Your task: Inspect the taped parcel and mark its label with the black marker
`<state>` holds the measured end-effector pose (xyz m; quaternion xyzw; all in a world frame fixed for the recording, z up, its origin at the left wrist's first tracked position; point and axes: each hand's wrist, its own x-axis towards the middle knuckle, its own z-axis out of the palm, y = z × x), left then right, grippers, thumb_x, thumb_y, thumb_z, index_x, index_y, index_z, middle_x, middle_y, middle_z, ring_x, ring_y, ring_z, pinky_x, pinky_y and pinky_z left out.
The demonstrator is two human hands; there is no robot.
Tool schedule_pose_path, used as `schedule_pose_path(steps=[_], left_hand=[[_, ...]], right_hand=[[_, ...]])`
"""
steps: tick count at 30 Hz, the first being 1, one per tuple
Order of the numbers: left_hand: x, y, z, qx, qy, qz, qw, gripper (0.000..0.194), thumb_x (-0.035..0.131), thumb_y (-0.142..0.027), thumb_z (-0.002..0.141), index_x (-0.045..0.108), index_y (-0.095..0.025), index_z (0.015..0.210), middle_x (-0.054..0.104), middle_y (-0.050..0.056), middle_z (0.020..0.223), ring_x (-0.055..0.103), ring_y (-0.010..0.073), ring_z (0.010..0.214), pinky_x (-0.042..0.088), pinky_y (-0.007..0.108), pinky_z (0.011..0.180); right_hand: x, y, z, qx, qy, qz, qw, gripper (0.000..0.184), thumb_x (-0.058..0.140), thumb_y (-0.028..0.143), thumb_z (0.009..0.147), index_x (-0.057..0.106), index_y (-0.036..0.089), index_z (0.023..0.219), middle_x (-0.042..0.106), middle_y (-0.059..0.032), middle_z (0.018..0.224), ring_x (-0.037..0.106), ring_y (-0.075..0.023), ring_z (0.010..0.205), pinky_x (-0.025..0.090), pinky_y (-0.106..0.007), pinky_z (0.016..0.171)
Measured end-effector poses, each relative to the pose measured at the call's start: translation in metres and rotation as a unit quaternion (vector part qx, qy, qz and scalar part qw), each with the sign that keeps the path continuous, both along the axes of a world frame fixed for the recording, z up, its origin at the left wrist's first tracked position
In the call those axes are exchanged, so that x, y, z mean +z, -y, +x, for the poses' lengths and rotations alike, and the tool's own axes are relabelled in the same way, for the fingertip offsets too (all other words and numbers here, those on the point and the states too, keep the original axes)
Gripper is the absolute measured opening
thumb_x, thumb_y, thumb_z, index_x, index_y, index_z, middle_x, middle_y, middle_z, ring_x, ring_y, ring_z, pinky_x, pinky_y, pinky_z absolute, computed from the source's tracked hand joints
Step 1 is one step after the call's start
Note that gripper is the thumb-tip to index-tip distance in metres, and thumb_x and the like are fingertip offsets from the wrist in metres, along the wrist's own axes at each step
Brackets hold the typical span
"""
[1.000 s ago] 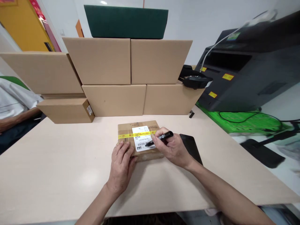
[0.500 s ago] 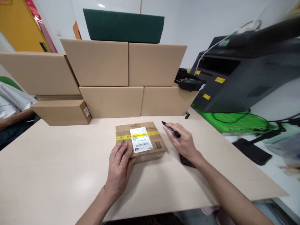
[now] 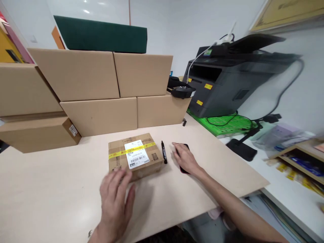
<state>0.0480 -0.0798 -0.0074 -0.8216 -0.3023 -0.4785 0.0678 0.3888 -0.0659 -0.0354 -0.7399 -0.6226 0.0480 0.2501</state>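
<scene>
A taped cardboard parcel (image 3: 152, 148) lies flat on the table, with a white label (image 3: 137, 154) on top and yellow tape across it. My left hand (image 3: 115, 194) is at the parcel's near left corner, fingers apart and gripping nothing; whether the fingertips touch the cardboard is hard to tell. Right of the parcel, a black marker pen (image 3: 164, 153) rests uncapped on the table. My right hand (image 3: 186, 158) lies over a dark phone (image 3: 186, 171), fingers stretched across it and covering much of it.
Large cardboard boxes (image 3: 98, 118) are stacked along the back, topped by a dark green box (image 3: 103, 37). A black headset-like device (image 3: 182, 91) sits at the stack's right end. A small black piece (image 3: 184, 122) lies nearby. To the right stand a printer (image 3: 215, 87) and a wooden organiser (image 3: 298, 155).
My right hand has let go of the marker pen beside the parcel and moved onto the phone. My left hand has drawn back towards me. The view has turned right.
</scene>
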Motion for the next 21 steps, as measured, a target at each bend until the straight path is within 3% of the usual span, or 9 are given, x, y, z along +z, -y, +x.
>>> schedule_pose_path(steps=[2,4,6,7,9,13,17,21], left_hand=[[0.0,0.024,0.016,-0.12,0.027,-0.122,0.985,0.059,0.062,-0.007,0.09,0.052,-0.025,0.146,0.061,0.013,0.136,0.057,0.0272,0.129,0.046,0.041,0.108],[0.001,0.042,0.044,-0.204,0.079,-0.348,0.912,0.047,0.056,-0.018,0.096,0.057,-0.027,0.141,0.06,0.012,0.14,0.057,0.0269,0.13,0.048,0.04,0.108],[0.005,0.049,0.079,-0.252,0.096,-0.557,0.785,0.046,0.061,-0.023,0.093,0.061,-0.021,0.139,0.059,0.014,0.142,0.057,0.0289,0.131,0.044,0.041,0.111],[0.008,0.047,0.099,-0.244,0.113,-0.648,0.713,0.051,0.064,-0.019,0.088,0.061,-0.014,0.139,0.06,0.017,0.141,0.057,0.0301,0.131,0.042,0.04,0.113],[0.018,0.038,0.136,-0.155,0.164,-0.788,0.573,0.064,0.066,-0.012,0.084,0.051,-0.007,0.146,0.055,0.021,0.147,0.053,0.0295,0.136,0.04,0.035,0.113],[0.031,0.016,0.189,-0.093,0.182,-0.815,0.543,0.071,0.063,-0.013,0.089,0.036,-0.01,0.154,0.05,0.02,0.151,0.05,0.0264,0.138,0.043,0.033,0.107],[0.026,0.005,0.215,-0.058,0.177,-0.834,0.52,0.046,0.067,-0.026,0.093,0.055,-0.017,0.137,0.062,0.013,0.132,0.065,0.0266,0.113,0.056,0.043,0.09],[0.015,-0.003,0.233,-0.049,0.178,-0.848,0.497,0.035,0.064,-0.035,0.097,0.061,-0.017,0.126,0.065,0.01,0.124,0.068,0.0231,0.102,0.059,0.044,0.086]], right_hand=[[-0.004,0.011,0.023,-0.085,-0.037,0.008,0.996,0.049,0.045,0.03,0.094,0.054,0.012,0.139,0.065,-0.0181,0.123,0.065,-0.0288,0.109,0.051,-0.044,0.098],[-0.008,0.022,0.044,-0.151,-0.074,0.003,0.986,0.05,0.045,0.035,0.091,0.058,0.012,0.134,0.069,-0.0159,0.111,0.07,-0.0275,0.094,0.055,-0.042,0.089],[-0.012,0.032,0.06,-0.188,-0.106,-0.006,0.976,0.047,0.049,0.035,0.086,0.064,0.012,0.125,0.072,-0.0127,0.098,0.072,-0.0273,0.087,0.056,-0.04,0.083],[-0.013,0.037,0.065,-0.197,-0.121,-0.009,0.973,0.045,0.052,0.034,0.084,0.066,0.013,0.12,0.073,-0.0114,0.092,0.072,-0.0274,0.086,0.056,-0.039,0.082],[-0.016,0.043,0.07,-0.204,-0.15,-0.012,0.967,0.041,0.056,0.033,0.079,0.07,0.014,0.113,0.074,-0.0094,0.084,0.073,-0.0276,0.084,0.055,-0.037,0.079],[-0.019,0.051,0.066,-0.19,-0.212,-0.011,0.959,0.039,0.059,0.035,0.077,0.073,0.016,0.108,0.075,-0.0054,0.075,0.072,-0.0251,0.074,0.053,-0.034,0.071],[-0.019,0.057,0.058,-0.176,-0.265,-0.005,0.948,0.04,0.064,0.04,0.073,0.074,0.018,0.105,0.068,0.0004,0.06,0.066,-0.0232,0.06,0.048,-0.033,0.062],[-0.018,0.058,0.049,-0.163,-0.328,0.018,0.93,0.034,0.07,0.044,0.067,0.073,0.021,0.092,0.07,-0.0019,0.063,0.067,-0.0248,0.064,0.049,-0.034,0.061]])
